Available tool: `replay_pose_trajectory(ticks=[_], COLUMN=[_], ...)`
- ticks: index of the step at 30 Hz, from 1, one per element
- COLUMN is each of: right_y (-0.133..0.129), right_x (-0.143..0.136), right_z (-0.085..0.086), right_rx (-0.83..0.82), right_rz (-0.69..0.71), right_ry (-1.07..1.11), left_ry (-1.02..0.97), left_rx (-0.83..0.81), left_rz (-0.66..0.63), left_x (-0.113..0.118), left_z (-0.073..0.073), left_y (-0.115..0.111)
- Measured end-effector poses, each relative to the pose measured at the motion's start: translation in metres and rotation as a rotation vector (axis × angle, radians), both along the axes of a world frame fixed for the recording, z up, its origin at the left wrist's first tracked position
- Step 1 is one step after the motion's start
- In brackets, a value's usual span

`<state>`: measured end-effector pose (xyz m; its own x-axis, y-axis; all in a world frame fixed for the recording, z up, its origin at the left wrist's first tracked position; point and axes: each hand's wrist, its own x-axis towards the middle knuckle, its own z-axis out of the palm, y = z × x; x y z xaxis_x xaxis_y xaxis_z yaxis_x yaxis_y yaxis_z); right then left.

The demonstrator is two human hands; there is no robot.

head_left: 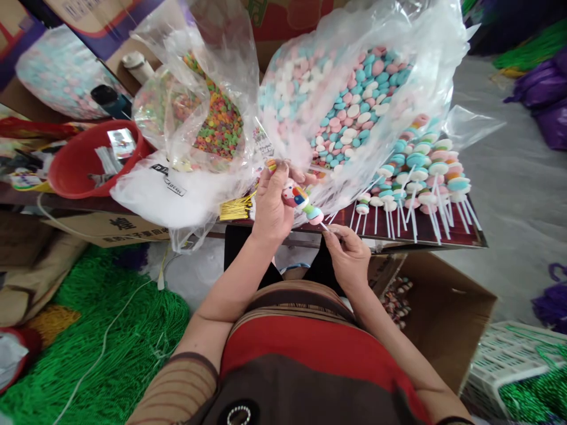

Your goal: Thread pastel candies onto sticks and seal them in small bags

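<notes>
Between my hands, above the table's front edge, a candy skewer (313,215) lies tilted, with pastel candies and a colourful patterned piece threaded on a white stick. The fingers of my left hand (273,206) are closed around its upper end, and a small orange-yellow ring candy (271,164) shows at the fingertips. Lower down, my right hand (349,255) pinches the bare stick between thumb and fingers. Just beyond is a clear bag of pink, blue and white candies (354,109). Several finished-looking candy skewers (419,168) are heaped to the right, sticks toward me.
Colourful ring candies (219,121) fill an open plastic bag at left, near a red basin (71,159) and yellow twist ties (237,209). Below the table's right end stands a cardboard box (438,307) beside a white crate (487,366). Green strands (110,301) cover the floor at left.
</notes>
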<state>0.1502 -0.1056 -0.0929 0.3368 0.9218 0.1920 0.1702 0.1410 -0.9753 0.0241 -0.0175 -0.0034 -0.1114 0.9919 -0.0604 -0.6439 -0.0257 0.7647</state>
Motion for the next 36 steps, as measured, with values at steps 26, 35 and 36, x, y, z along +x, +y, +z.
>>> replay_pose_trajectory(ticks=[26, 35, 36], right_y=[0.000, 0.004, 0.003], right_x=[0.000, 0.000, -0.001], right_z=[0.019, 0.006, 0.005], right_rx=[-0.095, 0.042, 0.024], right_rz=[0.172, 0.061, 0.067], right_ry=[0.191, -0.146, -0.147], left_ry=[0.046, 0.054, 0.087], left_rx=[0.176, 0.034, 0.034], left_rz=[-0.441, -0.136, -0.140], left_x=[-0.022, -0.011, -0.008], left_z=[-0.005, -0.001, -0.003], left_y=[-0.003, -0.005, -0.007])
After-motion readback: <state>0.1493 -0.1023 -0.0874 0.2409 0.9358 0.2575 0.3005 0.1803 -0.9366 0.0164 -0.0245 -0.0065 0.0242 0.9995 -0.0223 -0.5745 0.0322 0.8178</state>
